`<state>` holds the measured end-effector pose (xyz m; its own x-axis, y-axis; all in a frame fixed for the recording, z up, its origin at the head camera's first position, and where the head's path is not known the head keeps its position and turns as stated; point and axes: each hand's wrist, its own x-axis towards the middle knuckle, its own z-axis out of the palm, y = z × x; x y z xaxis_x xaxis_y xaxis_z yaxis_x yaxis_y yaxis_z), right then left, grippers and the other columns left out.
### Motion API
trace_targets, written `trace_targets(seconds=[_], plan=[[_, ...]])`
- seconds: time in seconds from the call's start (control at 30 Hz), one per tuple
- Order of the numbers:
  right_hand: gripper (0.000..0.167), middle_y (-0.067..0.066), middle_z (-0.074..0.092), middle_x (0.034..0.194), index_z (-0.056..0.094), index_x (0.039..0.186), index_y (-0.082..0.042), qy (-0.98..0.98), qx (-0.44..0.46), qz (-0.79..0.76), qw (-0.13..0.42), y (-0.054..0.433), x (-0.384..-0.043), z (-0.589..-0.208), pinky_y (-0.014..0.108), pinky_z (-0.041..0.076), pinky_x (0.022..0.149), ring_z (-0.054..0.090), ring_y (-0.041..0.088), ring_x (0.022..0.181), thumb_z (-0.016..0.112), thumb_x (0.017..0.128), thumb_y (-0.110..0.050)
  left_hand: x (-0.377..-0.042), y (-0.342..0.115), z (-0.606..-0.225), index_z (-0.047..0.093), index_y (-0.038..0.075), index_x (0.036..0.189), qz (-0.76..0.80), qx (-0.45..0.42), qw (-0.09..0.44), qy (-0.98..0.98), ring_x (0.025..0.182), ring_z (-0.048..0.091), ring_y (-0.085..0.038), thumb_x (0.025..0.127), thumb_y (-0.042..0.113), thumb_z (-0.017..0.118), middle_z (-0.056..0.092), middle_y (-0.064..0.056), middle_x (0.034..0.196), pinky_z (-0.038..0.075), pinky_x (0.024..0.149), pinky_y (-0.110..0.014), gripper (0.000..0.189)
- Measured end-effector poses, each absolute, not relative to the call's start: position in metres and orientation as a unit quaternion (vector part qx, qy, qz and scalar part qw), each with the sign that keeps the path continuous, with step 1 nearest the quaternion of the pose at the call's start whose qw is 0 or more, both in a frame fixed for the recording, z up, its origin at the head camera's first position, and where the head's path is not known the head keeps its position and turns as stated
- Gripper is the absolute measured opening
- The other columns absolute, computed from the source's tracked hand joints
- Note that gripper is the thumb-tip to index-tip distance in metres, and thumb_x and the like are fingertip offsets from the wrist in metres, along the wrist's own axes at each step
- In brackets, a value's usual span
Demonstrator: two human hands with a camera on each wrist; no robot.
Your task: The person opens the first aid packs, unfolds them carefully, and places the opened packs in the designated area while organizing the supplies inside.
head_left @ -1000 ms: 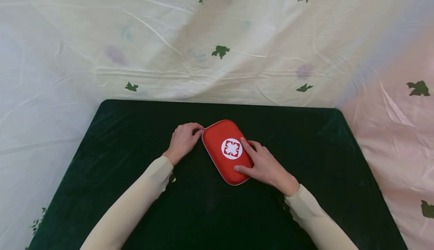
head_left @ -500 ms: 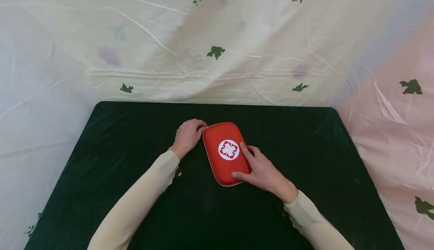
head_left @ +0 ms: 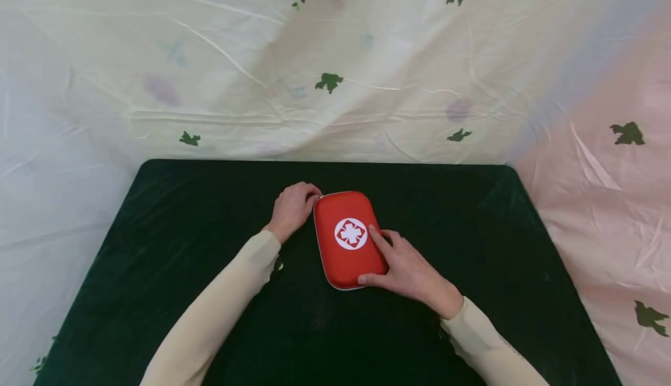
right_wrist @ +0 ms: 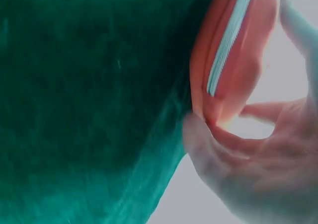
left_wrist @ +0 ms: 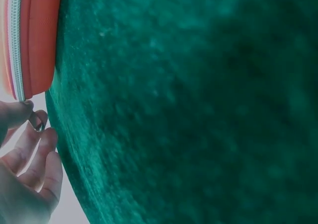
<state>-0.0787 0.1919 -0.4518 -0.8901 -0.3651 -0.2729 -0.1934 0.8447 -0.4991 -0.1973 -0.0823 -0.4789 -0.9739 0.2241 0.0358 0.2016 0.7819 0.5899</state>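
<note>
At the far left hung a pale, creased fabric sheet [head_left: 57,141], bordering a table covered in dark green, velvety cloth [head_left: 251,333]. A cream-coloured long sleeve [head_left: 225,304] reached in from the near edge and ended at the left hand [head_left: 292,209], which was at the far left corner of the case. Its thumb and index finger pinched a small metal zip pull [left_wrist: 39,127] there, while the other fingers curved loosely below, as the left wrist view showed.

Next came the red, rounded-rectangular zip case [head_left: 341,264], lying flat near the middle of the cloth, its far end tilted slightly left. A round white emblem with a red design [head_left: 350,234] sat on its lid, and a whitish toothed zip [right_wrist: 226,50] ran along its side (the right wrist view caught where those teeth stopped).

The right hand [head_left: 411,269] held the case by its near right corner: thumb and index finger spread apart on the lid, remaining fingers against the right side, their tips partly hidden. A matching cream sleeve [head_left: 487,339] led down from it. Farthest right, pink-tinted fabric [head_left: 613,199] bore dark green leaf-like shapes [head_left: 627,134].
</note>
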Motion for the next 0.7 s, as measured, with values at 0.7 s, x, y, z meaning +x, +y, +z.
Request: trace_targets(seconds=[0.7], plan=[[0.103,-0.005,0.005,0.174,0.017,0.167,-0.028,0.922,-0.291,-0.192,0.167,0.190,-0.122,-0.466,0.062,0.019,0.123,-0.001,0.027,0.160,0.056,0.087,-0.081,-0.192,-0.090,-0.482,0.075,0.011,0.120,0.294,0.131,0.026,0.946,0.100,0.065,-0.025,0.103,0.018,0.066,0.074,-0.007,0.115,0.055,0.094,-0.045,0.021]])
